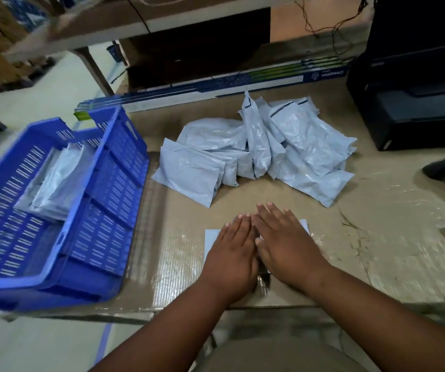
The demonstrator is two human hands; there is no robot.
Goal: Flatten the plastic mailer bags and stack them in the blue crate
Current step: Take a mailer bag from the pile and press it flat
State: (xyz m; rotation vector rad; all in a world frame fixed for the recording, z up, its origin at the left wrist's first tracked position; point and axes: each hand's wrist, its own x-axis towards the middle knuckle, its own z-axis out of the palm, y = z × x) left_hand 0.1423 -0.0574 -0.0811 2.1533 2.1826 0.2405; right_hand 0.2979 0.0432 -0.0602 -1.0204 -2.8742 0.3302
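Head view: we've got both hands flat on one mailer bag (pixel 212 238) near the bench (pixel 377 237) front edge. Left hand (pixel 232 253) and right hand (pixel 283 242) lie palms down, fingers straight & close together, side by side w/ the inner edges touching or nearly so. Nothing pinched.

What could go wrong, as we judge it:
- Trapped air. If we press only in the middle, air may bunch at the ends & the bag puffs back once let go.
- Slip. Plastic on the glossy taped cardboard looks slick; a hard push outward could skate the bag off the front edge, which is just beside our wrists.
- Messy stack. If the bag isn't really flat, the stack in the blue crate (pixel 124 146) tilts. The bags in the crate (pixel 55 181) already lie a bit skewed.
- The crate looks to overhang the bench's left side; a careless drop-in could nudge it.

Look of the bag: pale grey-blue plastic, mostly hidden under our hands; only a left strip & a right corner show, lying flat on the bench. Can't tell if it holds anything.

The loose pile of mailers (pixel 283 146) sits behind, well apart from our hands: crinkled, puffy, some propped on edge, some w/ a dark strip at the mouth. Plenty left to do.
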